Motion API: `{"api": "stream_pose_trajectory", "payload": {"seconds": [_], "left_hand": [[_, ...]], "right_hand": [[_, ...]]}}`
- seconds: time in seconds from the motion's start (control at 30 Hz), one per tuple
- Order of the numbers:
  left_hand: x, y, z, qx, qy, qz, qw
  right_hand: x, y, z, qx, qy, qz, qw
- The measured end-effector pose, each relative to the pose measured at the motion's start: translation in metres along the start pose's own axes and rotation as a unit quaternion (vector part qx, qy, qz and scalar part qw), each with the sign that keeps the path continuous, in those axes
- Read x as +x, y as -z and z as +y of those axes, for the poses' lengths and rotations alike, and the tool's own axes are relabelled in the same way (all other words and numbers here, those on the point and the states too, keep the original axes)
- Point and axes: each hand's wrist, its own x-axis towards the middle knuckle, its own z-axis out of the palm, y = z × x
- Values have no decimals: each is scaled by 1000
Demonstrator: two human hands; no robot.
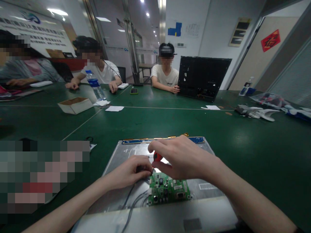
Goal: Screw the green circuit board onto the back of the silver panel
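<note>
A silver metal panel (126, 152) lies flat on the green table in front of me, with a green circuit board (167, 191) mounted near its front. My right hand (179, 158) is closed around a red-handled tool (157, 157), probably a screwdriver, held just above the board's far left corner. My left hand (131, 171) is pinched at the same corner beside the tool's tip; what it holds is hidden. Grey wires (132, 202) run from the board toward me.
Three other people sit at the far side of the table. A water bottle (96, 84), a cardboard box (75, 105), a phone (133, 91), paper slips and an upright black monitor back (202, 77) stand there. White parts (262, 113) lie at the right.
</note>
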Motion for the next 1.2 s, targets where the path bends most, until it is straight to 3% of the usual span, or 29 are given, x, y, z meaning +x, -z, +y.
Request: {"api": "stream_pose_trajectory", "payload": {"seconds": [0.2, 0.47, 0.87, 1.2], "left_hand": [[1, 1, 4, 19, -4, 7, 1000], [0, 0, 0, 2, 3, -5, 1000], [-1, 1, -2, 5, 10, -3, 1000], [-1, 0, -1, 5, 8, -3, 1000]], "right_hand": [[1, 1, 1, -4, -18, -18, 1000], [-4, 4, 1, 15, 25, -6, 1000], [1, -1, 1, -11, -22, -5, 1000], [-3, 3, 2, 10, 21, -10, 1000]]}}
